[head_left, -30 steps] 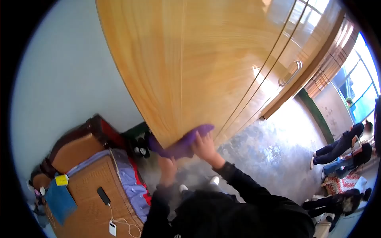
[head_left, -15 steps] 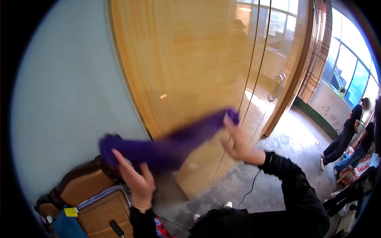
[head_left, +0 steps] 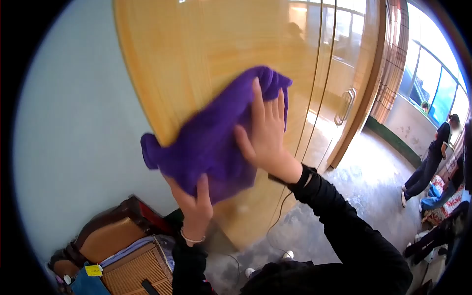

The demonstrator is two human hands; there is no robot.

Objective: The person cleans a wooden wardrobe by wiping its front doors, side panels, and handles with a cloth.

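Note:
A purple cloth (head_left: 216,132) is spread, with folds, in front of the glossy wood-grain panel (head_left: 216,44) of a tall cabinet. My right hand (head_left: 268,130) lies over the cloth's upper right part, fingers stretched out and thumb apart. Part of its fingertips is hidden by a fold at the top. At the lower edge, my left hand (head_left: 194,209) grips the cloth, thumb in front and the other fingers partly hidden behind it. One corner sticks out to the left past the panel's edge.
Below left stand a brown leather-like chair (head_left: 110,238) and a woven mat (head_left: 135,268) with a dark phone-like object. A thin cable (head_left: 279,216) runs across the floor. A metal handle (head_left: 345,105) is on the cabinet to the right. Another person (head_left: 432,157) stands near the window.
The cloth has gone from a stretched, blurred strip to a spread sheet higher on the panel. My right hand has moved up and left and flattened over it; my left hand shifted right.

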